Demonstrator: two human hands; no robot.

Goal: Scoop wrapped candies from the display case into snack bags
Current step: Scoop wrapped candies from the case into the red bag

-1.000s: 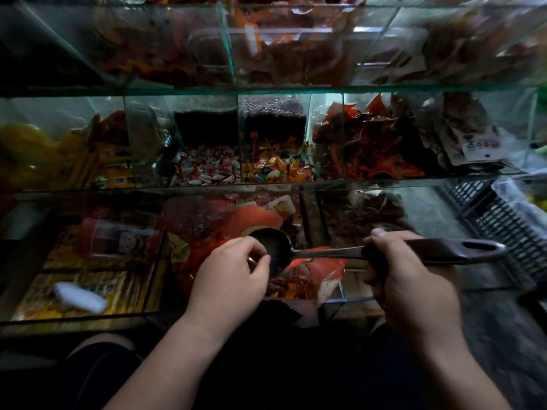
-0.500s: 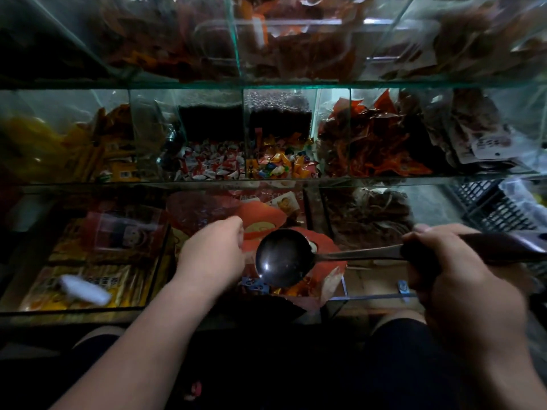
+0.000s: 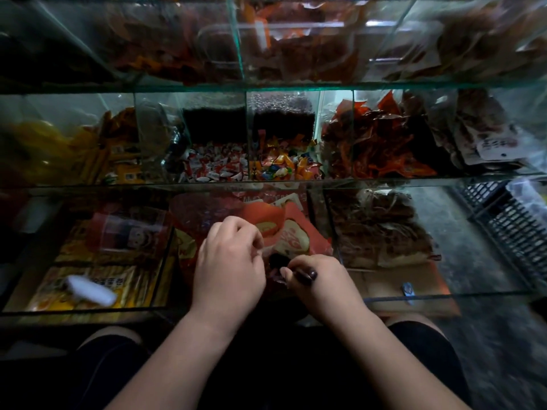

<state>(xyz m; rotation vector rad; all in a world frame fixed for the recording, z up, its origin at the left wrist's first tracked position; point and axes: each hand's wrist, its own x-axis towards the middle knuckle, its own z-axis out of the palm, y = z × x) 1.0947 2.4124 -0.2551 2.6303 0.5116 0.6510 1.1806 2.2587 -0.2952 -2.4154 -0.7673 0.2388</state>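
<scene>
A red snack bag (image 3: 291, 232) stands open in the lowest glass compartment, right in front of me. My left hand (image 3: 231, 261) is at the bag's left edge with its fingers curled round the rim. Just to the right, my right hand (image 3: 324, 284) grips the dark handle of the ladle (image 3: 306, 274). The handle's end points up at me, and the bowl is hidden down between my hands at the bag's mouth. On the shelf above lie white-and-red wrapped candies (image 3: 216, 167) and, one compartment to the right, colourful wrapped candies (image 3: 284, 168).
Glass dividers (image 3: 248, 134) and shelf edges split the case into compartments of packaged snacks. A white object (image 3: 88, 290) lies in the lower left compartment. A cardboard box (image 3: 393, 279) is at lower right, with a black plastic crate (image 3: 515, 229) on the floor beyond it.
My right hand has swung in to the left and tipped the ladle from level to nearly upright over the bag, hiding its bowl. My left hand stays at the bag's edge.
</scene>
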